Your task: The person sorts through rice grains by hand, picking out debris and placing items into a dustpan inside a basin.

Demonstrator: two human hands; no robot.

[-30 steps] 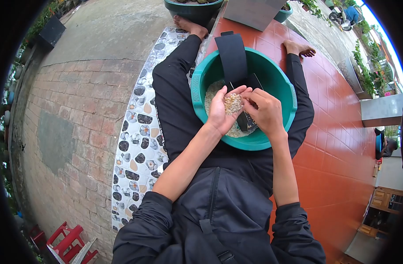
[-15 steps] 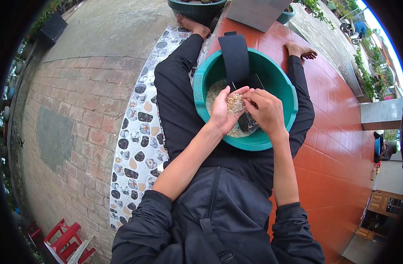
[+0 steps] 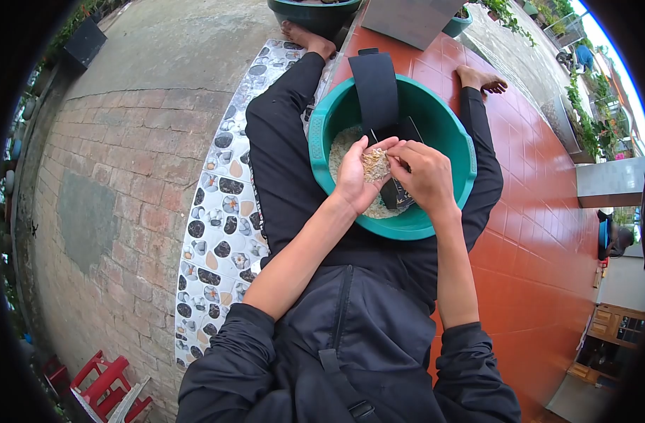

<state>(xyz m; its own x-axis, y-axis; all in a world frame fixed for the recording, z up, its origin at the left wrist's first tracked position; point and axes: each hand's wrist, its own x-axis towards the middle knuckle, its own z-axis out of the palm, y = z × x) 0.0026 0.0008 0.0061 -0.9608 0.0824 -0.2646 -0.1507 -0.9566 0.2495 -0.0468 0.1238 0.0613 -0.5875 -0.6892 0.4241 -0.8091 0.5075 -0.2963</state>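
Red plastic chairs (image 3: 109,381) stand at the bottom left, on ground of worn pink and grey bricks (image 3: 143,169). Next comes a strip of shiny white tiles (image 3: 216,247) with pictures of black, grey and tan stones. It runs up beside the person's left leg (image 3: 283,134), in black trousers.

Then comes a big round green plastic tub (image 3: 445,116), between the two legs. Loose pale grains (image 3: 341,144) lie in the bottom of it. Over the tub, the left hand (image 3: 350,180) is palm up and open like a little dish, with a small heap of cream and yellow grains (image 3: 375,166) lying in it. Behind the hands, a long, bent black flap (image 3: 375,88) reaches past the tub's far rim. Below them, a flat dark piece (image 3: 389,197) has white marks, too small to read.

The right hand (image 3: 428,176) is bent, thumb and fingertips close together at the heap; I cannot tell if they pinch a grain. Past it, there is open room up to the tub's right wall. The rim there is near the right leg (image 3: 484,183).

Farther right, a shiny red-orange tile floor (image 3: 526,240) spreads toward a smooth grey block (image 3: 611,180) and brown wooden furniture (image 3: 611,324).
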